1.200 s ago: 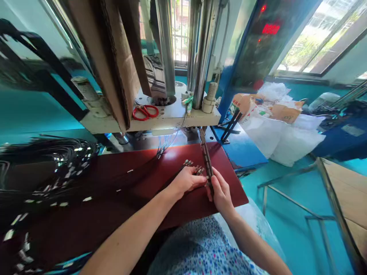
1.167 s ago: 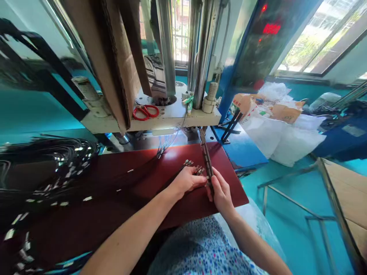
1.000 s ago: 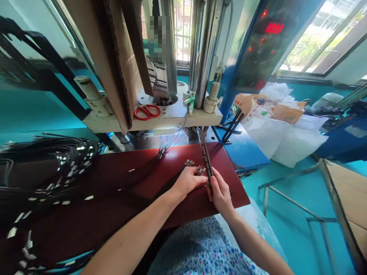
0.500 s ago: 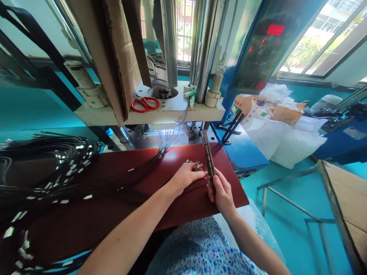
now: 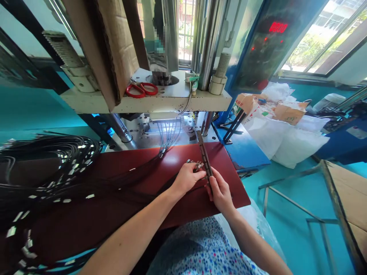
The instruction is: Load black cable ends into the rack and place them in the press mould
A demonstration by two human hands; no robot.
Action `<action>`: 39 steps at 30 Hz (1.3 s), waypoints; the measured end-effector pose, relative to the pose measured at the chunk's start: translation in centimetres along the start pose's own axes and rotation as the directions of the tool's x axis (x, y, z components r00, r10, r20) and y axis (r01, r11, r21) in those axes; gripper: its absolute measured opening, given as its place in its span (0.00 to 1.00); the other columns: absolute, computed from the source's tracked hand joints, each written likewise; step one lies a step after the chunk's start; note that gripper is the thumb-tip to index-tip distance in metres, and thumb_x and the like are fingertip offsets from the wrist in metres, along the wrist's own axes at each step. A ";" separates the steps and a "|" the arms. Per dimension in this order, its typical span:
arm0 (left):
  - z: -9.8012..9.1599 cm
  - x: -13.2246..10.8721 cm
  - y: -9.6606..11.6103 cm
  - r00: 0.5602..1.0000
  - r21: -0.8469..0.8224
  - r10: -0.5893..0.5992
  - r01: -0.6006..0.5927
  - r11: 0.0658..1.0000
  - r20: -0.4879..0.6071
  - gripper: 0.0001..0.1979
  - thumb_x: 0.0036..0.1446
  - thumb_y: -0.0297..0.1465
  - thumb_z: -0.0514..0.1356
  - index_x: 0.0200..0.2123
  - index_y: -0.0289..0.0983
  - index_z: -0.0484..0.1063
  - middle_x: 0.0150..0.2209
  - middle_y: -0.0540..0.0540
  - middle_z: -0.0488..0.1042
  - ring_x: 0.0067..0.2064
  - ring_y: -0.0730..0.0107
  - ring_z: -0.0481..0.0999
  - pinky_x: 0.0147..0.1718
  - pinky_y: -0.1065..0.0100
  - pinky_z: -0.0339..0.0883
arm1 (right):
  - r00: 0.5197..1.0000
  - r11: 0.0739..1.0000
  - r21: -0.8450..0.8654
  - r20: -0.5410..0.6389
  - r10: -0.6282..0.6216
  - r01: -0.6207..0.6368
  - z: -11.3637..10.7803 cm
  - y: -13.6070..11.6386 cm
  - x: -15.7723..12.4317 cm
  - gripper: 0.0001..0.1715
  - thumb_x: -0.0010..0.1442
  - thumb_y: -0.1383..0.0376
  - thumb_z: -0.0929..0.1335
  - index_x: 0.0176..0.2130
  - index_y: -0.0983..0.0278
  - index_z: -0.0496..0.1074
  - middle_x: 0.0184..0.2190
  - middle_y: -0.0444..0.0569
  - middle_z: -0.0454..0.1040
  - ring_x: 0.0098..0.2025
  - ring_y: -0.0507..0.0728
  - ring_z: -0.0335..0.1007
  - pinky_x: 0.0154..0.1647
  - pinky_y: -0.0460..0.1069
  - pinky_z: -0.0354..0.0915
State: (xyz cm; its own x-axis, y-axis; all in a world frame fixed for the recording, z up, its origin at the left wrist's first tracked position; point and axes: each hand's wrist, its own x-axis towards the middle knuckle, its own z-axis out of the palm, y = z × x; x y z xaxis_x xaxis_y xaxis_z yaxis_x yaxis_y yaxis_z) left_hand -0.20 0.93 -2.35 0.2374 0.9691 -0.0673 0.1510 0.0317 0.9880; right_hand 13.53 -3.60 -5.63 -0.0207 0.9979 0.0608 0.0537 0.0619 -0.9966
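Observation:
My left hand (image 5: 187, 177) is closed around a bundle of black cables, whose small metal connectors (image 5: 197, 165) stick out past the fingers. Its thumb and fingertips reach to the side of a long dark slotted bar (image 5: 204, 154). My right hand (image 5: 220, 189) grips the lower end of this bar, which tilts up and away from me over the red-brown board (image 5: 183, 206). Whether a connector sits in a slot of the bar is too small to tell. Behind the hands, several thin pale wires (image 5: 168, 137) run from the press bed onto the board.
The press (image 5: 172, 103) stands in front, with red-handled scissors (image 5: 141, 90) on its plate. Black cables with white tags (image 5: 69, 164) cover the board's left side. A blue side table (image 5: 246, 147), white bags (image 5: 298, 141) and a metal frame (image 5: 289, 198) are on the right.
The bar has swung slightly to the left at its far end and closer to my left hand. The press plate appears higher in view as the camera has shifted a little.

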 end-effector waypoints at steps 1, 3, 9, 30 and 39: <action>-0.1 0.0 0.0 1.000 -0.018 -0.001 0.001 1.000 0.025 0.11 0.45 0.35 0.59 0.19 0.34 0.65 0.20 0.53 0.66 0.25 0.75 0.61 0.27 0.71 0.55 | 1.000 1.000 0.005 0.002 0.003 -0.003 0.0 0.0 0.0 0.26 0.62 0.55 0.60 0.54 0.67 0.60 0.15 0.36 0.60 0.13 0.45 0.51 0.12 0.41 0.50; -0.5 0.0 0.2 0.997 -0.087 -0.056 0.060 0.994 0.046 0.11 0.48 0.37 0.57 0.24 0.34 0.68 0.21 0.53 0.65 0.23 0.76 0.61 0.24 0.72 0.53 | 1.000 0.999 0.041 -0.001 0.018 -0.018 0.0 -0.1 0.0 0.24 0.62 0.55 0.60 0.53 0.66 0.62 0.15 0.36 0.60 0.13 0.45 0.51 0.11 0.41 0.50; -1.2 0.4 0.4 0.996 -0.199 -0.057 0.044 0.979 -0.062 0.13 0.53 0.39 0.52 0.26 0.35 0.63 0.14 0.56 0.59 0.20 0.77 0.57 0.24 0.72 0.51 | 0.999 0.988 0.152 -0.033 0.025 -0.020 -0.1 -0.5 -0.1 0.25 0.62 0.55 0.61 0.56 0.63 0.58 0.17 0.37 0.62 0.13 0.45 0.52 0.10 0.41 0.50; -1.0 0.3 0.5 0.998 -0.069 -0.060 0.060 0.996 0.010 0.11 0.45 0.36 0.57 0.18 0.34 0.64 0.17 0.54 0.59 0.22 0.77 0.55 0.22 0.72 0.47 | 0.996 0.999 0.021 0.081 0.027 -0.029 -0.7 -0.6 -0.1 0.29 0.61 0.56 0.62 0.58 0.65 0.58 0.15 0.36 0.59 0.13 0.46 0.51 0.12 0.41 0.49; -0.5 0.8 0.7 0.998 -0.117 -0.047 0.053 0.992 0.052 0.14 0.46 0.36 0.56 0.16 0.35 0.58 0.14 0.55 0.56 0.19 0.79 0.53 0.20 0.72 0.44 | 0.998 1.000 -0.009 0.059 -0.001 0.002 -0.5 -0.5 0.0 0.30 0.61 0.55 0.61 0.59 0.64 0.57 0.15 0.36 0.58 0.13 0.46 0.50 0.12 0.42 0.49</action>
State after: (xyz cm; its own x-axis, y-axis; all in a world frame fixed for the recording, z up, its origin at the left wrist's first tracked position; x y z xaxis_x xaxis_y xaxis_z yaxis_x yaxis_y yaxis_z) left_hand -0.40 1.89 -1.61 0.2793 0.9525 -0.1213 0.0503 0.1116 0.9925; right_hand 14.00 -3.66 -5.08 -0.0796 0.9951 0.0587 0.0627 0.0638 -0.9960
